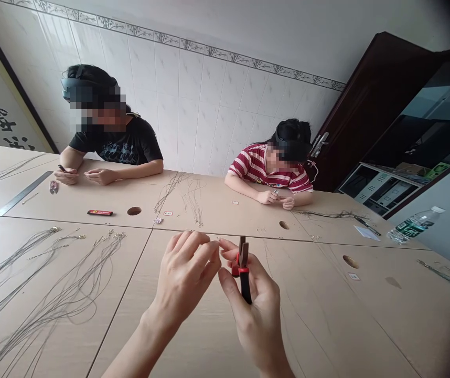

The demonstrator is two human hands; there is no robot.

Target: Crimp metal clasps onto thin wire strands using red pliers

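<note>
My right hand (258,304) is closed around small pliers (244,270) with black and red handles, their metal jaws pointing up. My left hand (189,270) has its fingers curled and pinched together, close to my right fingertips. A tiny light-coloured piece (219,239) shows between the two hands, too small to name. What the left fingers grip is mostly hidden. A thin dark cord (269,270) trails down the table on the right of my right hand.
Bundles of thin cords (63,294) with small metal ends lie on the table (162,336) at left. Across sit two people (120,142) (266,165), their hands at small work. A steel ruler (22,193), a red-and-black box (99,212), round holes and a water bottle (416,224) are farther off.
</note>
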